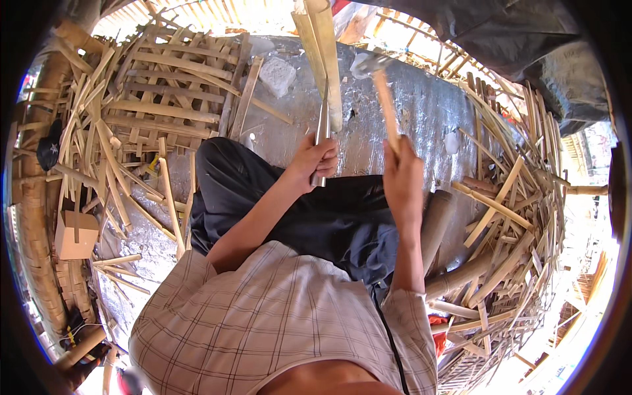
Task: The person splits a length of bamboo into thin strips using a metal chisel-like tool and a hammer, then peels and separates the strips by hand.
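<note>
My left hand (312, 161) is wrapped round a long metal chisel (323, 124), which stands out beyond the fist. The chisel's thin far end meets a length of split bamboo (320, 41), and it appears to sit in the gap between the two halves. In my right hand (403, 170) is a hammer (385, 99), gripped low on its wooden handle. Its metal head is raised to the right of the bamboo, apart from the chisel, and looks smeared by motion.
Around my crossed legs lies a dark, shiny sheet (421, 105). Bamboo strips (164, 92) are heaped at left, and more strips (507, 210) at right. A pale stone (278, 76) sits ahead. A cardboard box (76, 235) is at far left, dark plastic (520, 52) at upper right.
</note>
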Available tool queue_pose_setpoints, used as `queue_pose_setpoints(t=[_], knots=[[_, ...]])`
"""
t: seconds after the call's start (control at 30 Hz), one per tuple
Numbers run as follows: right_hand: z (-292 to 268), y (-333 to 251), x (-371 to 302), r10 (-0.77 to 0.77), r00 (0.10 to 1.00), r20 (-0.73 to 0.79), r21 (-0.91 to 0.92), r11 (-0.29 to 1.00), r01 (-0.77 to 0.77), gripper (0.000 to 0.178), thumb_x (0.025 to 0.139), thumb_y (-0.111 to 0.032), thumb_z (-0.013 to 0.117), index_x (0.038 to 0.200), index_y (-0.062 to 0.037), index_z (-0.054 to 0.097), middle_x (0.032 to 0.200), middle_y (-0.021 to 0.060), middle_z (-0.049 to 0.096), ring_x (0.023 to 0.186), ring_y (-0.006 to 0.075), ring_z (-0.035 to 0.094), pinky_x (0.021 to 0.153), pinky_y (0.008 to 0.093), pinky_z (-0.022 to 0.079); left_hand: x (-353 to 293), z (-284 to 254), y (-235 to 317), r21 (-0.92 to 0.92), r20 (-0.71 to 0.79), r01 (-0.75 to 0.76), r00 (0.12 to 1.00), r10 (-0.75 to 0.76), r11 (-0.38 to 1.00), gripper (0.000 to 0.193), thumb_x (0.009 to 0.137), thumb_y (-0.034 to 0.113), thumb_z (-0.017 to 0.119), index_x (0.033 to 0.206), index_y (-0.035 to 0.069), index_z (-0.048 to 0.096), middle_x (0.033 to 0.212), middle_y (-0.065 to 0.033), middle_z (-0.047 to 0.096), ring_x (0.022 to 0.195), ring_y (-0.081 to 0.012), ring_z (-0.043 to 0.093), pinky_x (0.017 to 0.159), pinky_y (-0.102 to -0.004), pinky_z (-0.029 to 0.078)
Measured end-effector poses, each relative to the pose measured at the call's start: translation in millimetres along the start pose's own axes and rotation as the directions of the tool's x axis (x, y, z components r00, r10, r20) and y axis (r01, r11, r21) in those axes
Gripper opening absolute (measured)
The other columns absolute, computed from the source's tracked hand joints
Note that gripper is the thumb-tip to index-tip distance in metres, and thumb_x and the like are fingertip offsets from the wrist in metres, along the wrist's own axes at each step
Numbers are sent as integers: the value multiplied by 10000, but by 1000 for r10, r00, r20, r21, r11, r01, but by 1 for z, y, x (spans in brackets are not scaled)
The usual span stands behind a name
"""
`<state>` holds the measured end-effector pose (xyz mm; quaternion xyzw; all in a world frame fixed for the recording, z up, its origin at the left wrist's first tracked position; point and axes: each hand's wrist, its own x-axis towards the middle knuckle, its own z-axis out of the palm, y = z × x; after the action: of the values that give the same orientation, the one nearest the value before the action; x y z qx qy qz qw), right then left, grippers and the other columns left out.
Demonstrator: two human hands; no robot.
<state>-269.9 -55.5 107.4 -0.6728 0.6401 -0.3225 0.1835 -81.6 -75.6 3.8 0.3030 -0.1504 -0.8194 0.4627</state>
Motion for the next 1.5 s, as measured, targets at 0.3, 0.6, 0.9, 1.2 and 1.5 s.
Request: queue_pose_setpoints(t=[0.3,0.6,0.9,1.2,1.5], knots=[[22,36,-5,-93,984,152,-271,953,132,126,994,-88,577,1031,-10,485,632,252,581,628,488,618,526,582,427,17,14,-5,84,-17,42,999,-41,996,153,981,87,605,947,112,458,684,37,422,462,-22,357,362,-207,273],[-15,-19,5,57,993,-105,-41,997,-61,170,1031,-138,562,1039,17,495,616,247,578,583,450,637,459,500,410,18,24,0,38,-3,72,997,-72,997,157,990,78,580,960,111,429,691,36,427,472,-28,374,370,-211,284],[-39,-20,17,59,986,158,-214,977,-24,206,1044,-204,556,1049,-3,509,657,232,605,553,465,581,528,527,423,19,21,-25,132,34,116,992,-121,984,177,979,56,567,1010,117,404,662,42,408,475,-33,387,371,-216,301],[14,46,-8,-48,993,111,-273,959,77,170,1020,-131,563,978,20,497,650,272,589,604,485,605,508,557,401,16,26,-26,188,-35,211,977,-208,959,197,939,21,580,994,102,409,662,28,418,462,-46,390,368,-227,302],[3,9,-14,158,962,-223,193,974,-115,172,1045,-144,554,1036,18,499,630,252,571,552,473,575,469,479,399,16,33,-33,177,-13,170,985,-171,969,170,942,26,570,981,101,422,666,25,433,458,-37,383,361,-223,293]])
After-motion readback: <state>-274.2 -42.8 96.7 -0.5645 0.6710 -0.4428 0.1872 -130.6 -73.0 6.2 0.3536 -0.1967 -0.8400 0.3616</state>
